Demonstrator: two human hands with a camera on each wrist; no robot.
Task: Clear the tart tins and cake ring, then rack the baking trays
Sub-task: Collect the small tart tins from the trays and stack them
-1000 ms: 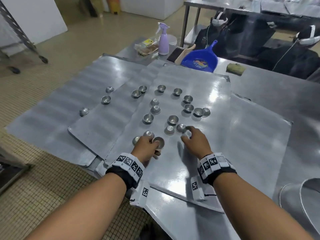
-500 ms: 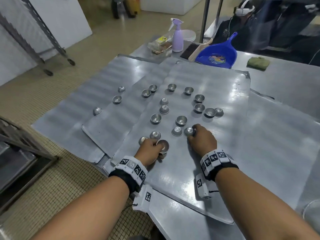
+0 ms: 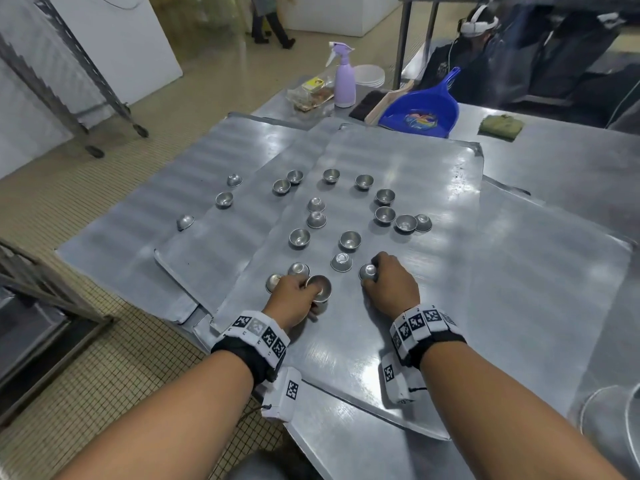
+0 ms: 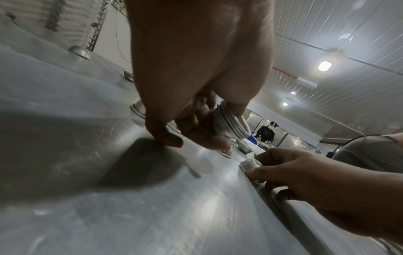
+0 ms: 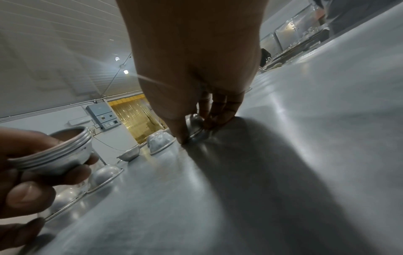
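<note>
1. because spread flat and overlapping across the steel table (image 3: 571,174), serving as the work surface: several baking trays (image 3: 519,271), unrackable until emptied.
2. at the near right corner of the table, only partly in view, a curved metal rim, probably the cake ring (image 3: 609,410); not yet cleared by the look of it.
3. scattered over the top and left trays, some mouth-up and some upside down, well over a dozen loose tart tins (image 3: 349,240); nearest ones likely taken first to keep reaches short.
4. curled round a small nested stack of tins (image 3: 320,287), mouth-up and tilted, lifted just clear of the tray: left hand (image 3: 294,299). ribbed rims of the nested stack (image 4: 231,120) plain in the left wrist view, so nesting seems the way of carrying many at once.
5. closed fingers-and-thumb on one inverted tin (image 3: 367,271), apparently still sitting on the tray: right hand (image 3: 391,289). pinched low at the rim in the right wrist view (image 5: 195,127), probably since a smooth dome offers no other hold.
6. likely next: tin flipped and dropped into the stack, an awkward step with the mouth facing down.
</note>
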